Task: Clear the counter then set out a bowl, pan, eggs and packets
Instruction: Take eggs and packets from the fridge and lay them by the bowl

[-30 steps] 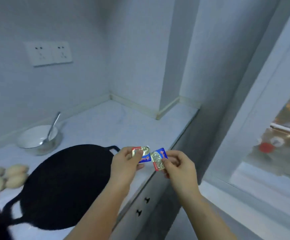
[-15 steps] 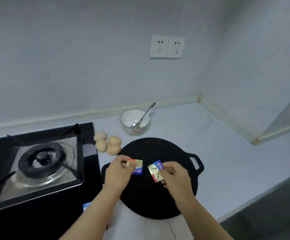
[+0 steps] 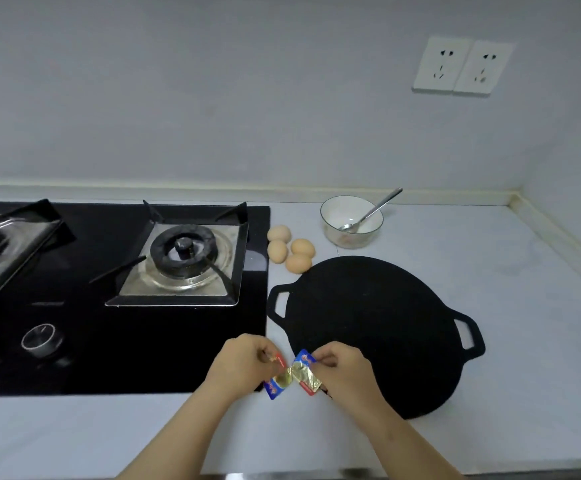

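My left hand [image 3: 238,367] pinches a small blue, red and gold foil packet [image 3: 277,382] above the counter's front, by the hob's corner. My right hand [image 3: 346,372] pinches a second foil packet [image 3: 304,372] of the same kind; the two packets touch between my hands. A flat black pan [image 3: 379,327] with two loop handles lies on the white counter just right of my hands. Several brown eggs [image 3: 290,249] sit behind the pan. A white bowl [image 3: 351,220] with a metal spoon [image 3: 372,211] in it stands further back.
A black glass gas hob [image 3: 119,299] with burners and a knob [image 3: 39,337] fills the left side. The white counter [image 3: 524,289] runs right to a wall corner. Two wall sockets [image 3: 462,65] are above it.
The view has swung left from the counter's right end to the hob. My hands have come lower and nearer each other, so the two packets now touch.
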Motion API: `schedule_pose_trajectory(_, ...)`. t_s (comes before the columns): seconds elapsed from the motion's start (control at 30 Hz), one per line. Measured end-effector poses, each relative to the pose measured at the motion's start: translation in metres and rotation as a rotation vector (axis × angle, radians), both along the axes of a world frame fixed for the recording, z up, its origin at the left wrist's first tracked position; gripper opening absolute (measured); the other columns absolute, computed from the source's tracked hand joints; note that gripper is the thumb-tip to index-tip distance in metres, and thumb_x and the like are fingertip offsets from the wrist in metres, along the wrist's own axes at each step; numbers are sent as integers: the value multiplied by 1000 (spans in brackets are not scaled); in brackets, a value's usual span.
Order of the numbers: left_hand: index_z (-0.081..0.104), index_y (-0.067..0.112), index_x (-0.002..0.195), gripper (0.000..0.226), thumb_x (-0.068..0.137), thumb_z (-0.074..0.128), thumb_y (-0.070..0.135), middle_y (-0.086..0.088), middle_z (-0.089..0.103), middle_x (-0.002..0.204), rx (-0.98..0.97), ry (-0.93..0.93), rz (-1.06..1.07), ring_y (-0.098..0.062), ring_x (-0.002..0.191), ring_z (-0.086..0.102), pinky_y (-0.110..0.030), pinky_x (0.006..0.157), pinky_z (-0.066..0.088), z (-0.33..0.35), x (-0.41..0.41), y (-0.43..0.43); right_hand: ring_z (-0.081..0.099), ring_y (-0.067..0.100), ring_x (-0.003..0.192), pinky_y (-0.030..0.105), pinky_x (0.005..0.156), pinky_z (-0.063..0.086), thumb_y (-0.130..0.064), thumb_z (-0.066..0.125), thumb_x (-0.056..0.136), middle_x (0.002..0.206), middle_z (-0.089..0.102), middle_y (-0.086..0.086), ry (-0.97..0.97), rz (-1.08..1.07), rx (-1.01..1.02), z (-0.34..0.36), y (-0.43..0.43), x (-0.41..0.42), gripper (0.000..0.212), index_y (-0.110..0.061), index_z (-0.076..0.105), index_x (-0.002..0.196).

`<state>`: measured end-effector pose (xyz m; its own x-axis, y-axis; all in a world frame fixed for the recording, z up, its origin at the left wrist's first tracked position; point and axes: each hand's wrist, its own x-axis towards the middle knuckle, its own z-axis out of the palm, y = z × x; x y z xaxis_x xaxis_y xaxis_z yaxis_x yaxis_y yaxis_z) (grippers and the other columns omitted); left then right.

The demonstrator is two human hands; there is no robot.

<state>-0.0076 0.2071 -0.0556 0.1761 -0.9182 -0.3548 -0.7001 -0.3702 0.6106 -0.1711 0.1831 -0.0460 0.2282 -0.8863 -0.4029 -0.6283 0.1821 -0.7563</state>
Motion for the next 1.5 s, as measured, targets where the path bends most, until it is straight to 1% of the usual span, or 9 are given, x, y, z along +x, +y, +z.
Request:
schedule_pose_trajectory(0.07,57,33,71,16,78,71,28,12,59,70,9,-26,-3,-2,70,59,-11,61,45,-1,-3,7,58,3,79,11,63,44,-14,62,88,91,60,-4,30,33,-6,-2,7,0,8,-21,57,90)
schedule_pose_trajectory(0.17,50,32,66,26,76,73,36,13,60,72,14,-115,18,-4,79,64,-19,72,51,0,-10,13,63,7,92,9,56,41,-21,64,88,96,62,0,86,95,-33,-6,16,-4,24,-28,44,75)
schedule_pose_trajectory(0.27,48,29,64,29,76,73,38,8,68,84,31,-175,18,-7,85,67,-23,76,53,3,-14,18,65,9,99,7,53,40,-24,63,88,103,66,2,150,109,-82,-7,22,-6,19,-23,46,81)
schedule_pose_trajectory(0.47,54,24,76,19,81,69,34,3,70,101,44,-217,-4,-9,95,67,-19,77,50,2,-14,26,66,10,81,23,66,56,-19,61,89,91,66,3,189,26,-154,-12,27,-11,30,-27,42,68)
schedule_pose_trajectory(0.77,50,26,83,14,86,62,33,3,68,107,49,-358,-56,-12,99,64,-27,84,54,4,-24,23,65,6,84,17,56,46,-29,57,91,102,68,-2,359,91,-182,-10,28,-14,12,-23,48,86)
schedule_pose_trajectory(0.93,60,23,108,23,88,60,34,3,61,109,-16,-264,14,-11,95,63,-24,82,53,11,-27,14,62,5,83,22,69,52,-30,58,91,96,67,-3,292,47,-167,-3,16,-14,8,-23,55,89)
schedule_pose_trajectory(1.13,64,23,91,8,89,59,29,1,68,91,-250,40,-46,-6,81,60,-17,73,46,53,-54,-22,62,7,76,23,73,52,-24,59,89,80,61,-8,68,-158,-189,30,-7,-33,22,-32,47,73)
schedule_pose_trajectory(1.33,61,32,77,16,90,58,22,6,64,78,-351,357,-250,-11,80,62,-26,78,50,95,-121,-58,59,8,65,15,54,42,-22,58,89,74,61,-5,-146,-570,-288,64,-11,-86,12,-22,58,77)
schedule_pose_trajectory(1.5,63,32,76,20,90,56,20,9,64,75,-301,547,-548,-7,75,62,-23,73,49,124,-185,-60,61,14,65,24,60,46,-18,57,87,76,65,2,-228,-1006,-433,97,25,-132,14,-20,58,74)
